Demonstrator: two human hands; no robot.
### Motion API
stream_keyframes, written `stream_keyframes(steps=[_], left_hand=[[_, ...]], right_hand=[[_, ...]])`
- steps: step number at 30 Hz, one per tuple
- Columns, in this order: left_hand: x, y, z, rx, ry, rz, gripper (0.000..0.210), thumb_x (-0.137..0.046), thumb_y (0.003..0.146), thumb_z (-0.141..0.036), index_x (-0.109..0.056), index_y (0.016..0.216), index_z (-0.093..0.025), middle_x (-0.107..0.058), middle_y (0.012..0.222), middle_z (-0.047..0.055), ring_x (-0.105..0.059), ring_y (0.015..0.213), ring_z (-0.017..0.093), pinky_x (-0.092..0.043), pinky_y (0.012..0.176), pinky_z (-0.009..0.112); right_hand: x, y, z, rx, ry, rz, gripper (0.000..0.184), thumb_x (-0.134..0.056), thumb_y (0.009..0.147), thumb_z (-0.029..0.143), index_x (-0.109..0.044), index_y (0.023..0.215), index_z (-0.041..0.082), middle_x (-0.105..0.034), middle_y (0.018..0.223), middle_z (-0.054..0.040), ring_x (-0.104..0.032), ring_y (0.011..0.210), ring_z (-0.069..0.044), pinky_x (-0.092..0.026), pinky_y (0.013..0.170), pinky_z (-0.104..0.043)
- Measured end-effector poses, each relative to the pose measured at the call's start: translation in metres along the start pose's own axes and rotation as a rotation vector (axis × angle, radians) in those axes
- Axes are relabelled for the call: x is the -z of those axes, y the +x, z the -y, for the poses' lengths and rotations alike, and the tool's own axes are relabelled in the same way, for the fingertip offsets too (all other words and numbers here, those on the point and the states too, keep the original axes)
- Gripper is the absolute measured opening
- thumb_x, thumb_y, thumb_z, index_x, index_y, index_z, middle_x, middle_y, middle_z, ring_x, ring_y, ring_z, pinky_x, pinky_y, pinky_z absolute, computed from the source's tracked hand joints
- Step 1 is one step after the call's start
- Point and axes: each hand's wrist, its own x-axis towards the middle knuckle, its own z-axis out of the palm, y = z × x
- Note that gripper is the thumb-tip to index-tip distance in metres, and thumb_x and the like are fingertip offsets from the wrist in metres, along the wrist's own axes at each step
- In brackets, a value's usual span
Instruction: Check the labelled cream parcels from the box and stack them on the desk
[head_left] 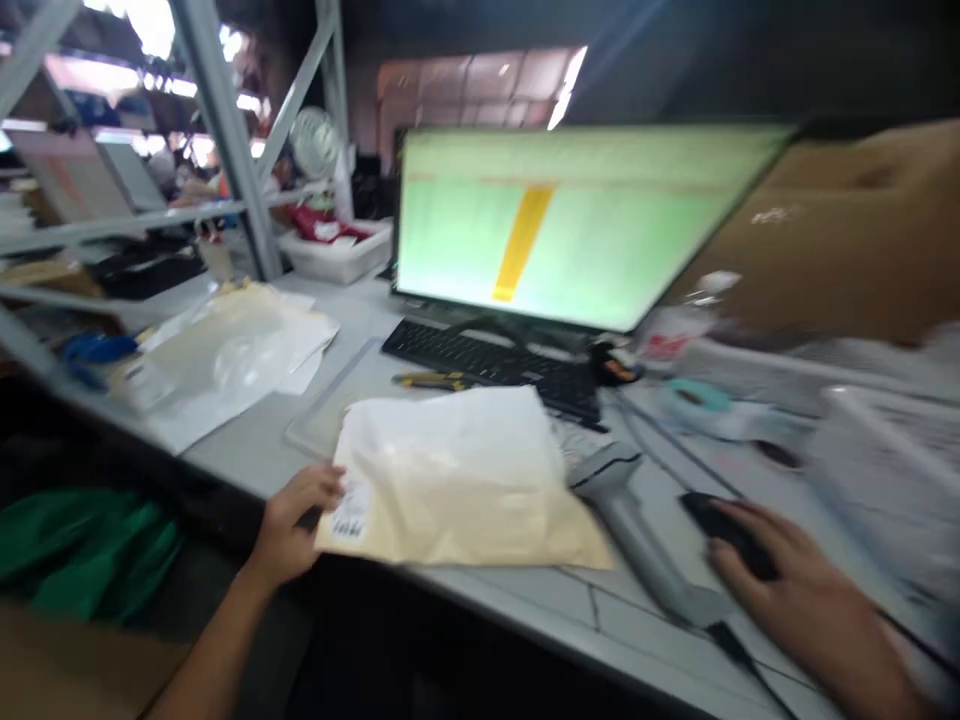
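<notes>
A pale cream padded envelope (457, 480) with a small printed label lies at the desk's front edge. Its left end is pinched between the thumb and fingers of my left hand (296, 520). Over on the right, my right hand (795, 570) is wrapped over a black computer mouse (731, 535). Between the envelope and the mouse lies a grey barcode scanner (641, 540), its head close to the envelope's right side. Behind the envelope are a black keyboard (487, 355) and a yellow-and-black cutter (431, 381). A lit monitor (577, 220) stands behind them.
Papers and plastic-wrapped envelopes (232, 350) are piled on the left of the desk. A white bin (341, 255) holds a red package by the metal rack (232, 140). Tape rolls (697, 395), a clear bottle (686, 315) and a white basket (892, 480) occupy the right.
</notes>
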Motion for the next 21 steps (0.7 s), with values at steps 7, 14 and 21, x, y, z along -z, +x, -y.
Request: stream_keyframes(steps=[7, 14, 21], left_hand=[[-0.007, -0.016, 0.032, -0.074, 0.048, -0.071, 0.016, -0.073, 0.093, -0.022, -0.060, 0.100, -0.021, -0.068, 0.107, 0.009, -0.072, 0.114, 0.025, -0.061, 0.095, 0.032], [-0.007, -0.021, 0.040, -0.041, 0.102, -0.079, 0.018, -0.074, 0.088, -0.017, -0.059, 0.097, -0.021, -0.069, 0.106, 0.007, -0.074, 0.112, 0.022, -0.058, 0.099, 0.026], [-0.008, -0.015, 0.036, -0.030, 0.155, -0.110, 0.016, -0.073, 0.089, -0.023, -0.057, 0.093, -0.022, -0.071, 0.098, 0.005, -0.077, 0.102, 0.022, -0.063, 0.089, 0.027]], right_hand=[[0.009, 0.003, 0.016, -0.092, 0.035, 0.015, 0.055, -0.040, 0.097, 0.057, -0.066, 0.135, 0.026, -0.057, 0.149, -0.0083, -0.063, 0.127, -0.031, -0.059, 0.103, -0.048], [0.004, -0.001, 0.014, -0.062, 0.050, -0.038, 0.051, -0.040, 0.100, 0.051, -0.066, 0.135, 0.024, -0.057, 0.148, -0.0088, -0.061, 0.129, -0.030, -0.058, 0.105, -0.050], [0.003, -0.002, 0.016, -0.090, 0.024, -0.069, 0.051, -0.041, 0.100, 0.049, -0.068, 0.134, 0.024, -0.057, 0.147, -0.0089, -0.062, 0.127, -0.031, -0.060, 0.102, -0.050]])
